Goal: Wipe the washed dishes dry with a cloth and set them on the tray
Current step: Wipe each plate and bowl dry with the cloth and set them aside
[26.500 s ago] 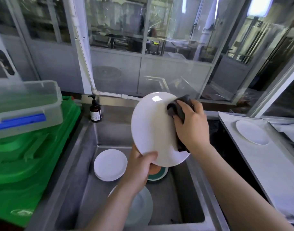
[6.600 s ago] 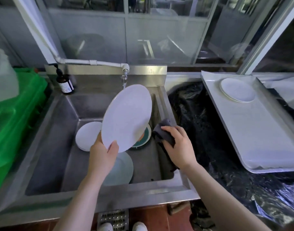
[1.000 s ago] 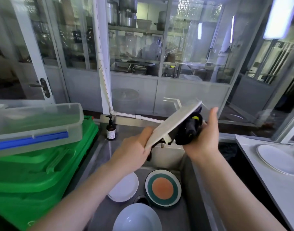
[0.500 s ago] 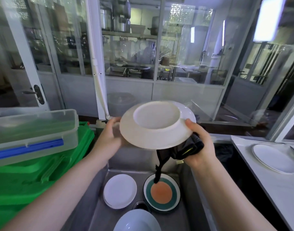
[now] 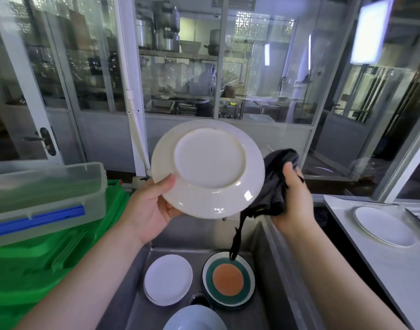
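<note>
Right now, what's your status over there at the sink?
Left hand grips white plate, underside up. Right hand holds dark cloth beside its rim. Tray to the right holds one plate; nothing in the way.

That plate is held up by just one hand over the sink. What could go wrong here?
The left hand grips the white plate only at its rim; if wet, it might slip onto the dishes in the sink. The dark cloth in the right hand dangles a strap near the orange-centred plate, which may rewet it.

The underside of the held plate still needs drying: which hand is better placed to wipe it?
Right hand: it grips the dark grey cloth beside the white round plate, which the left hand holds.
</note>
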